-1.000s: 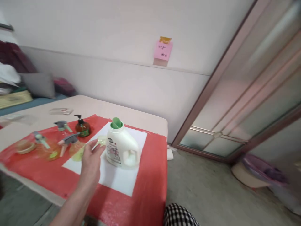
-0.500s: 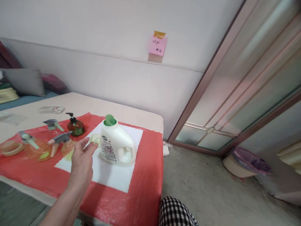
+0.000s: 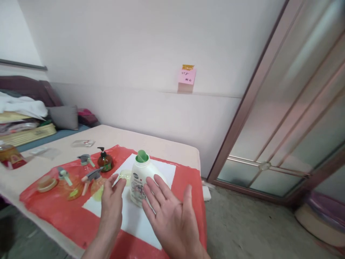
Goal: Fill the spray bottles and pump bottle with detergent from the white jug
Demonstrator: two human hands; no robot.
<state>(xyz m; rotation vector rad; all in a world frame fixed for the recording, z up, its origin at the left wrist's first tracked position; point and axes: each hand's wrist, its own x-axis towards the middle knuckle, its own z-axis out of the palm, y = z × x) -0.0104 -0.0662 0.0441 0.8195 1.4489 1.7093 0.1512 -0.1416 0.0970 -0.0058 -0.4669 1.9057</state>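
Observation:
A white detergent jug (image 3: 138,172) with a green pouring spout (image 3: 142,156) stands upright on a white sheet (image 3: 132,225). A clear, pale greenish cup or cap (image 3: 124,175) is just left of it, partly hidden. My left hand (image 3: 111,196) is in front of this cup, empty, thumb and fingers apart. My right hand (image 3: 171,216) is open with the palm showing and fingers spread. It covers the jug's lower right part and handle; whether it touches the jug I cannot tell.
On the red cover (image 3: 59,216) at left are a dark pump bottle (image 3: 105,163), several spray bottles, one with a grey-pink trigger (image 3: 93,175), and a round tan lid (image 3: 47,183). A bottle of amber liquid (image 3: 10,156) stands far left. Right are a sliding door (image 3: 242,183) and a bin (image 3: 320,223).
My right hand has come into view in front of the jug. The camera has turned slightly left and up, so the scene sits lower and further right. My left hand stays by the clear cup.

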